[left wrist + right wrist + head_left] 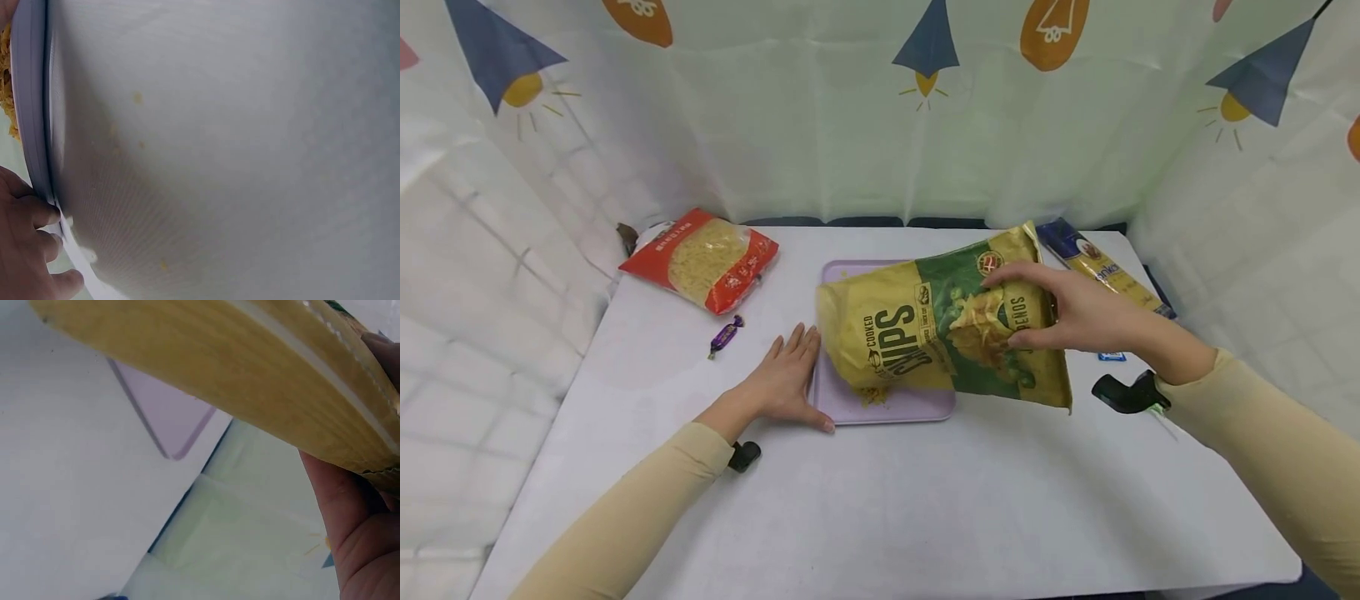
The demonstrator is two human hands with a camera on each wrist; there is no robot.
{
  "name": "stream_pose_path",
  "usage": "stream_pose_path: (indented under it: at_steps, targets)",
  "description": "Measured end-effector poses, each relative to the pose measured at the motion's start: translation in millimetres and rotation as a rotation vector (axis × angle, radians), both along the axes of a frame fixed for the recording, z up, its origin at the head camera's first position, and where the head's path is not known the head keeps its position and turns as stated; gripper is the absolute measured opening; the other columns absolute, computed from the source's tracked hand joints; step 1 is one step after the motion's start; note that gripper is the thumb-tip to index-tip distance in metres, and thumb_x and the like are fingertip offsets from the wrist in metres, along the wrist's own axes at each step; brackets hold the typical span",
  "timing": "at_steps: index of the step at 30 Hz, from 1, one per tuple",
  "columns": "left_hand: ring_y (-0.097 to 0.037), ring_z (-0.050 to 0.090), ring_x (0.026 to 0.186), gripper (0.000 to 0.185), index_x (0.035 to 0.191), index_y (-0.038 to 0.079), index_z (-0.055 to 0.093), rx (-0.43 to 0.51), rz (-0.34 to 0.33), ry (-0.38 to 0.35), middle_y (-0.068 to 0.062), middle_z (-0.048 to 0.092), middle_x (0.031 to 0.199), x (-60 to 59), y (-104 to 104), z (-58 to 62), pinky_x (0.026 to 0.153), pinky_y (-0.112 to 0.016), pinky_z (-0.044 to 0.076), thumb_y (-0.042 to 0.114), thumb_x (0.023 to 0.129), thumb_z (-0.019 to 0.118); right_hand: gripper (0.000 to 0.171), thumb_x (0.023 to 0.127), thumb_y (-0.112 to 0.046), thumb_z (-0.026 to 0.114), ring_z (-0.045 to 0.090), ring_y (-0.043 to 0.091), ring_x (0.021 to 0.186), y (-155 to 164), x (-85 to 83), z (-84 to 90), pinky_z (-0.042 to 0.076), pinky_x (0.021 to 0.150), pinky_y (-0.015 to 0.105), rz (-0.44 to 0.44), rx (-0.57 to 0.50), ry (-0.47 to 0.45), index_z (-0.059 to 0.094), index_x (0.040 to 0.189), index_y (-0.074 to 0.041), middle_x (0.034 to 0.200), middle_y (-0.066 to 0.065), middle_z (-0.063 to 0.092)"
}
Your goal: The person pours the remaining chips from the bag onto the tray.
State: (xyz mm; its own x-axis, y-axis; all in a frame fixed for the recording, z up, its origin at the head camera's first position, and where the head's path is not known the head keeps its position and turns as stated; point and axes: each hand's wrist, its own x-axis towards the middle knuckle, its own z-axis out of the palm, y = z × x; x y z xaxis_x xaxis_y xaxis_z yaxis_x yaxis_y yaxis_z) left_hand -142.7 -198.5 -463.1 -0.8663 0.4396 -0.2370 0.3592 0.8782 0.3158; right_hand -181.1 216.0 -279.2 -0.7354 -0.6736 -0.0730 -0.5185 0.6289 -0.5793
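Observation:
My right hand [1060, 308] grips a yellow and green chip bag [940, 325] near its right end, thumb below and fingers over the front. The bag lies sideways over a lilac tray [917, 406], its left end tipped low. Yellow chip crumbs [872, 395] show on the tray under the bag; a pile of pieces [7, 81] appears beyond the rim in the left wrist view. Against the tray's left edge rests my left hand [786, 379], fingers extended and spread. In the right wrist view the bag's underside [206, 369] covers much of the tray.
A red pasta bag [703, 260] lies at the back left, with a purple wrapped candy [726, 337] in front of it. At the back right is a blue and yellow packet [1101, 265], and a small blue item [1112, 357] sits beneath my right forearm. Curtains surround the table.

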Motion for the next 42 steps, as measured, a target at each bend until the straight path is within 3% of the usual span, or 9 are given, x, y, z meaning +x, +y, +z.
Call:
stream_pose_path:
  at_steps: [9,15,26,31,42]
  targets:
    - [-0.046,0.001,0.158,0.152,0.159,-0.011,0.011,0.013,0.009,-0.004,-0.028,0.008,0.169,1.2,0,2.5,0.126,-0.066,0.006,0.075,0.059,0.085,0.068,0.088,-0.019,0.082,0.062,0.023,0.093,7,-5.7,-1.0,0.055,0.069,0.03,-0.038,0.005,-0.016,0.049,0.146,-0.026,0.138,0.011,0.055]
    - [-0.047,0.002,0.158,0.152,0.159,-0.012,0.011,0.016,0.007,-0.001,-0.029,0.009,0.169,1.3,0,2.2,0.126,-0.067,0.007,0.075,0.059,0.085,0.07,0.086,-0.013,0.083,0.065,0.023,0.094,6,-8.3,1.1,0.057,0.068,0.03,-0.09,-0.006,-0.012,0.05,0.146,-0.025,0.129,0.014,0.059]
    - [-0.046,0.0,0.158,0.153,0.16,-0.01,0.009,0.006,0.005,-0.012,-0.028,0.008,0.169,-0.5,0,-0.5,0.126,-0.066,0.007,0.078,0.058,0.083,0.071,0.086,-0.015,0.084,0.067,0.029,0.099,0,-15.6,6.8,0.058,0.071,0.035,-0.162,0.019,0.009,0.049,0.146,-0.027,0.132,0.018,0.057]
    - [-0.045,0.0,0.158,0.154,0.16,-0.01,0.009,0.01,0.008,-0.019,-0.028,0.008,0.169,-0.7,-1,-0.8,0.126,-0.066,0.006,0.078,0.058,0.083,0.072,0.085,-0.012,0.084,0.068,0.029,0.094,-5,-22.9,9.2,0.058,0.07,0.036,-0.169,0.028,0.057,0.049,0.146,-0.027,0.127,0.018,0.06]
    - [-0.046,0.0,0.158,0.153,0.16,-0.01,0.009,0.012,0.007,-0.023,-0.028,0.008,0.169,0.1,1,0.6,0.126,-0.067,0.006,0.077,0.059,0.084,0.071,0.087,-0.015,0.082,0.065,0.029,0.094,-14,-45.3,10.3,0.055,0.071,0.033,-0.194,0.026,0.03,0.047,0.148,-0.025,0.126,0.018,0.057]
